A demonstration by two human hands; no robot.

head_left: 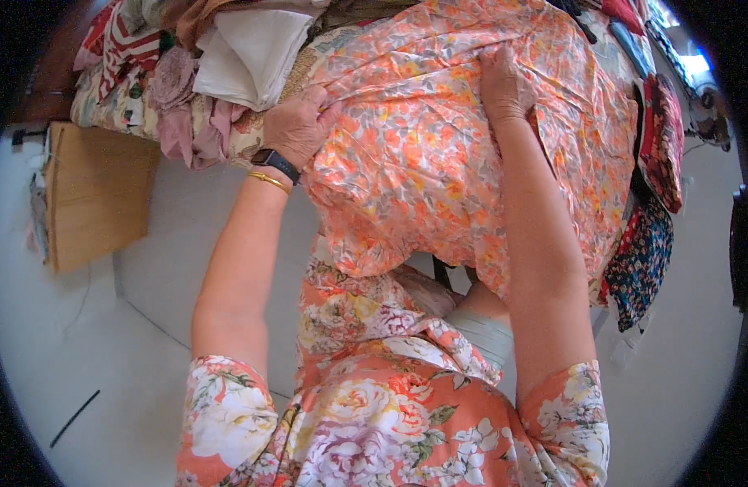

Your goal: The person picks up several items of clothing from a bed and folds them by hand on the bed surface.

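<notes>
An orange floral cloth (423, 146) with grey leaves and small yellow flowers spreads over the bed and hangs down over its near edge toward my lap. My left hand (297, 126), with a dark watch (276, 165) and a gold bangle (268, 182) at the wrist, pinches the cloth's left edge. Farther right, my right hand (505, 85) has its fingers curled closed on the upper part of the same cloth. Wrinkles run across the fabric between both hands. What garment or cover the cloth is, I cannot tell.
Left of the cloth lie a folded white cloth (256, 53), a pink crumpled cloth (179, 105) and a red-striped cloth (126, 53). Dark patterned fabrics (646, 260) hang at the right. A wooden box-like piece (98, 195) stands at the left on the pale floor (147, 349).
</notes>
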